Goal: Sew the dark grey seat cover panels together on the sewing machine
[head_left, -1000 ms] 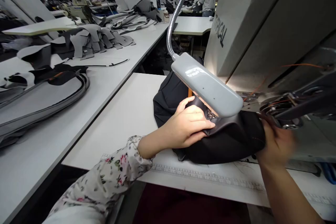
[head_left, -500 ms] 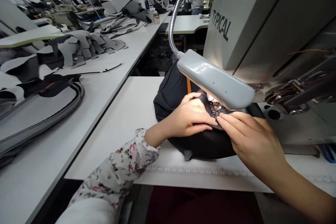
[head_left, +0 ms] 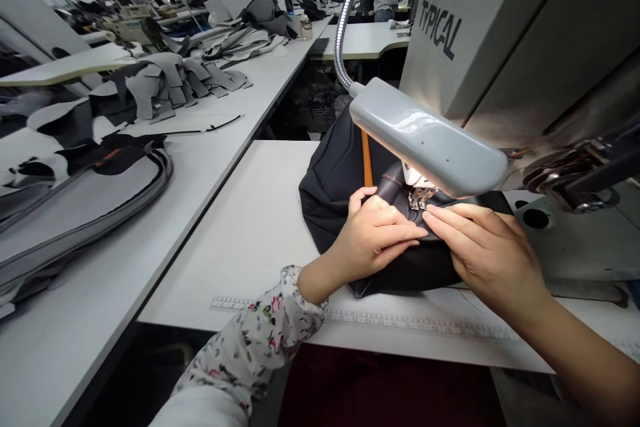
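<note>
Black fabric bag (head_left: 345, 200) lies bunched on the table (head_left: 240, 227), its seam under the presser foot (head_left: 419, 199). Left hand (head_left: 375, 233) and right hand (head_left: 487, 250) press it flat-fingered, nearly touching. An orange strip (head_left: 367, 159) rises from its folds; a lamp (head_left: 427, 137) hides the foot's upper part.

"TYPICAL", dark capitals; on the grey sewing machine head (head_left: 493, 33).
</note>
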The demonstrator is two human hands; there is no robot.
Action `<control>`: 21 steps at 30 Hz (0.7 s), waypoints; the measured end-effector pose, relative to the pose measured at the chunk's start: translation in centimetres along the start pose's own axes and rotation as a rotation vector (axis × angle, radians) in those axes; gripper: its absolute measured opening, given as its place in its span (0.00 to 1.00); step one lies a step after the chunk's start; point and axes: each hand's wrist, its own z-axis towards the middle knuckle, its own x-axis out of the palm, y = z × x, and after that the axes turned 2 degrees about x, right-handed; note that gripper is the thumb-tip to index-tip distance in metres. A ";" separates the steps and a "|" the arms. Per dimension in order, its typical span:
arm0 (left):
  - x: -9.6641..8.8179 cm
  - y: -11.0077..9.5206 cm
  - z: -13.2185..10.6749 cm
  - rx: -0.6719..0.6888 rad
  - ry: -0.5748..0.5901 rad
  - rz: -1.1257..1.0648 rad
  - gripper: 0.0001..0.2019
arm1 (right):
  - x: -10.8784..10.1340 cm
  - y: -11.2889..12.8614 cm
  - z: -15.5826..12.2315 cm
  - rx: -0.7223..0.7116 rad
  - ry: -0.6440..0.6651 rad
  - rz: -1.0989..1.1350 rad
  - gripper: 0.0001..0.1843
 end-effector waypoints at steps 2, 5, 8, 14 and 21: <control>0.6 -0.4 -0.2 -0.015 -0.040 0.034 0.11 | 0.3 -0.5 -0.1 -0.024 -0.019 0.013 0.25; 1.6 -1.0 -0.6 -0.044 -0.108 0.095 0.12 | 0.8 -1.5 -0.3 -0.058 -0.041 0.042 0.30; 2.7 -1.8 -0.9 -0.071 -0.194 0.165 0.12 | 1.6 -2.6 -0.5 -0.083 -0.063 0.106 0.38; 4.7 -3.2 -1.0 -0.155 -0.163 0.335 0.14 | 3.1 -4.5 -0.6 -0.101 -0.120 0.236 0.42; 5.9 -3.8 -0.3 -0.195 -0.199 0.408 0.14 | 4.8 -5.9 -0.6 -0.069 -0.188 0.280 0.38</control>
